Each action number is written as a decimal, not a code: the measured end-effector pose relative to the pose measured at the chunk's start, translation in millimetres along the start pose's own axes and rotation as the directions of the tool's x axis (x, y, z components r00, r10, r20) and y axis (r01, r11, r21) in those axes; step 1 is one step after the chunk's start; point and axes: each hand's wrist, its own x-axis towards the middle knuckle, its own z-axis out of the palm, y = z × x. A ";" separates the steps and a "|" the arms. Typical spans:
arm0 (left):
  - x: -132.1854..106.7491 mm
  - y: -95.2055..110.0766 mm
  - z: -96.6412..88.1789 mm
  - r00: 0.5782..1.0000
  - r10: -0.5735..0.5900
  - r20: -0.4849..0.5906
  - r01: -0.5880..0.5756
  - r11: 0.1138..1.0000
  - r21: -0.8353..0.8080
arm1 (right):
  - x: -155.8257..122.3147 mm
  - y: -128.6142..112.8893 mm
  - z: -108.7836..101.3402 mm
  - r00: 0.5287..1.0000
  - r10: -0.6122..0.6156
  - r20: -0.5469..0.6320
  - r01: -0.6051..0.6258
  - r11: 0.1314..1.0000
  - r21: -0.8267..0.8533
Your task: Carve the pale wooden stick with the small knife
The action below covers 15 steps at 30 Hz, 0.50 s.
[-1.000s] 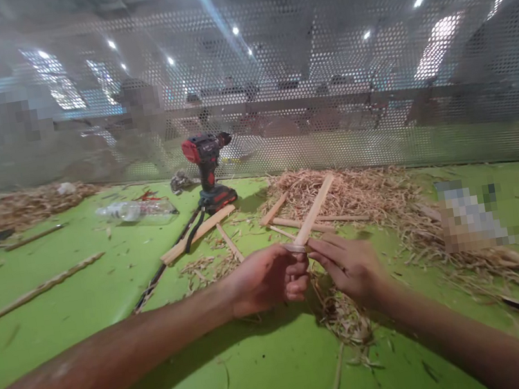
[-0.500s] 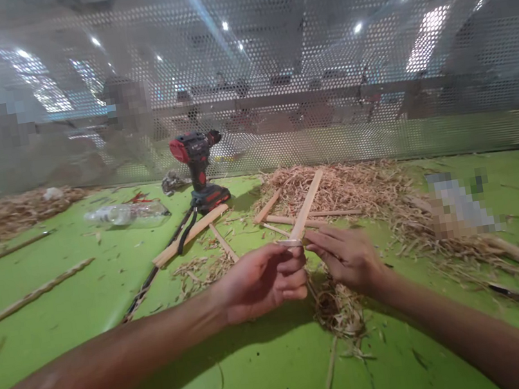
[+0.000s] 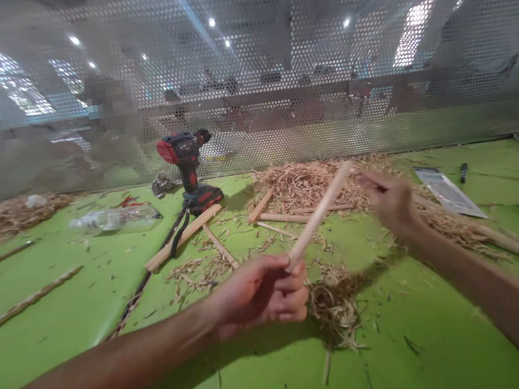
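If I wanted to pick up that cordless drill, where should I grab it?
Take the cordless drill by its narrow handle, probably from the left: it stands upright on its base, chuck pointing right, the handle exposed between the wider body and base.

The left hand grips the near end of a pale, narrow wooden strip, which slants up and away to the right. By its far end is the right hand, fingers curled; blur leaves it unclear whether they touch the wood. A loose heap of pale, curly wood shavings lies below on the bright green tabletop. Beyond, a red-and-black cordless drill stands upright near a clear plastic bottle lying on its side.
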 end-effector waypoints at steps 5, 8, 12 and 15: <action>9.5 5.6 -4.8 0.997 0.035 -0.071 -0.038 0.999 -0.037 | 7.4 -18.6 -7.6 0.999 0.002 -0.044 0.000 0.998 0.064; 10.7 9.4 -5.5 0.993 0.075 -0.093 -0.076 0.997 0.001 | -12.1 -48.8 6.2 0.976 -0.131 0.174 0.100 0.980 0.175; 7.1 10.2 -3.2 0.989 0.104 -0.103 -0.101 0.994 0.039 | -37.9 -69.8 25.8 0.864 -0.327 0.384 0.230 0.933 0.277; 6.0 9.0 -3.8 0.988 0.103 -0.114 -0.101 0.995 0.026 | -47.4 -71.7 34.0 0.847 -0.401 0.349 0.307 0.905 0.296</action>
